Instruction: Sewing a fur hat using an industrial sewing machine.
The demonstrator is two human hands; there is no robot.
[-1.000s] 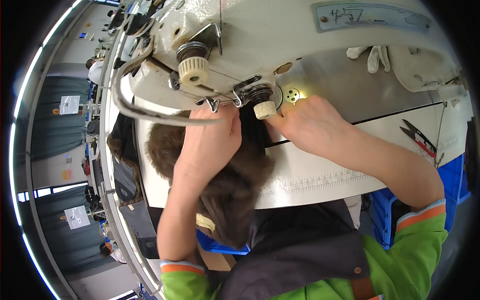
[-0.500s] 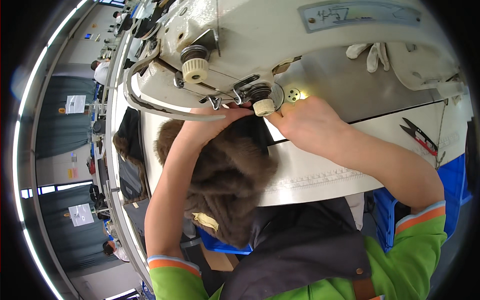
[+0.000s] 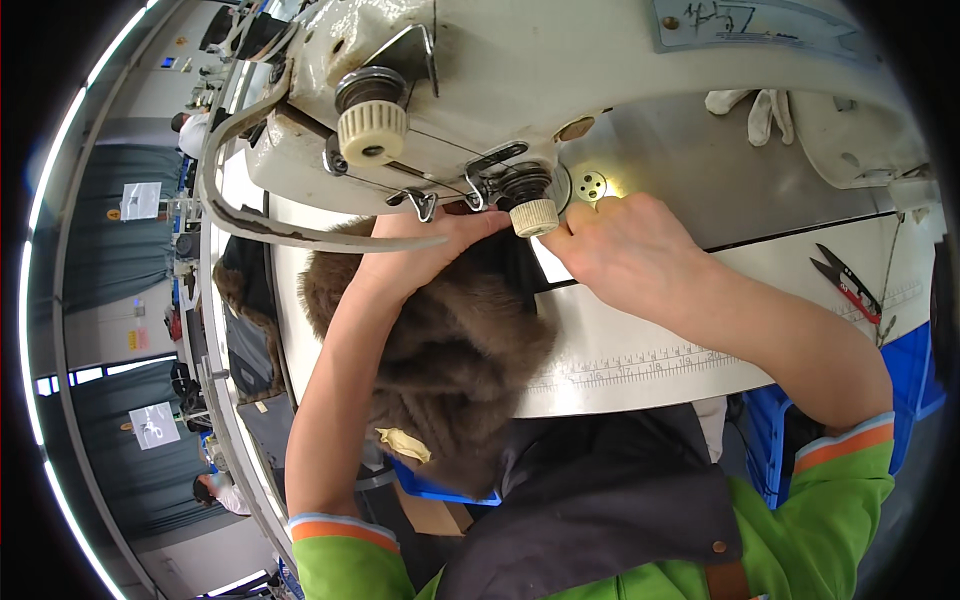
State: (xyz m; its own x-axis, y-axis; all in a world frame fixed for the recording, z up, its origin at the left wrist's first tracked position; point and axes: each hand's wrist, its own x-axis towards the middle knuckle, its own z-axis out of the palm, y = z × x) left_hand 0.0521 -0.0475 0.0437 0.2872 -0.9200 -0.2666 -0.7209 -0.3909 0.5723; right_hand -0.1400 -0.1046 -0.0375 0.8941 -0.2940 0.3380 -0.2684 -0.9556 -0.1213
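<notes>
A brown fur piece with black fabric (image 3: 450,360) hangs over the front edge of the sewing machine's bed, and its upper part goes in under the machine head (image 3: 470,130). At that upper part my left hand (image 3: 420,250) is closed on the fur piece; its fingertips are partly hidden by the machine head. Right of the lower tension knob (image 3: 534,217) my right hand (image 3: 630,245) has its fingers curled and pressed together beside the needle area. What they hold, if anything, is hidden.
Red-handled thread snips (image 3: 848,282) lie at the right of the white tabletop with its printed ruler (image 3: 650,365). White gloves (image 3: 760,115) rest behind the machine arm. Blue crates (image 3: 905,390) stand below. More fur-and-black pieces (image 3: 250,340) lie at left.
The view has shifted slightly, so the machine head appears larger and closer. Both hands keep nearly the same place at the fur piece and needle area.
</notes>
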